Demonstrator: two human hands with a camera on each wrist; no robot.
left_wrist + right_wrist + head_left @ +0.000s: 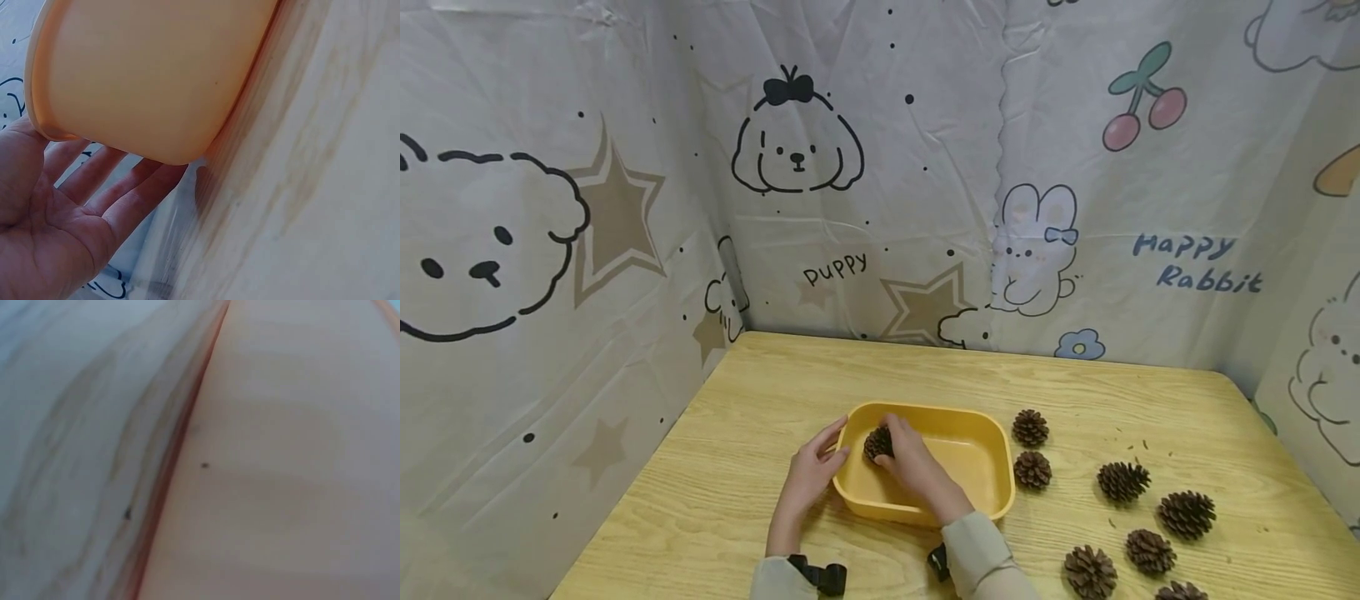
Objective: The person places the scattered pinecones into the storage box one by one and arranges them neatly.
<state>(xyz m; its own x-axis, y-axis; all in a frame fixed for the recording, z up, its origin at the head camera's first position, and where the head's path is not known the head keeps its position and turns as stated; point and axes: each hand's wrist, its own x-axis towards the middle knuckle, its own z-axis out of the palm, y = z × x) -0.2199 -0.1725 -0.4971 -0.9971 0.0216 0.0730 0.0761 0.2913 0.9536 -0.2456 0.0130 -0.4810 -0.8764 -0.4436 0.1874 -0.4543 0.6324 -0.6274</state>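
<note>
A yellow rectangular plastic tub (973, 457) sits on the table. My left hand (809, 472) holds its left end, with the thumb over the rim and the fingers along the outside. In the left wrist view, the fingers of the left hand (69, 219) pass behind the tub's wall (150, 75). My right hand (917, 462) reaches into the tub and grips a brown pine cone (876, 445) near its left end, partly hiding it. The right wrist view shows only the tub's outer wall (281, 456) and the table, with no hand visible.
Two pine cones, one farther back (1030, 427) and one nearer (1033, 470), lie just right of the tub. Several more, including one pine cone (1186, 514), are spread over the table's right side among small brown bits. A printed cloth (880, 208) hangs behind the wood-grain table (737, 400).
</note>
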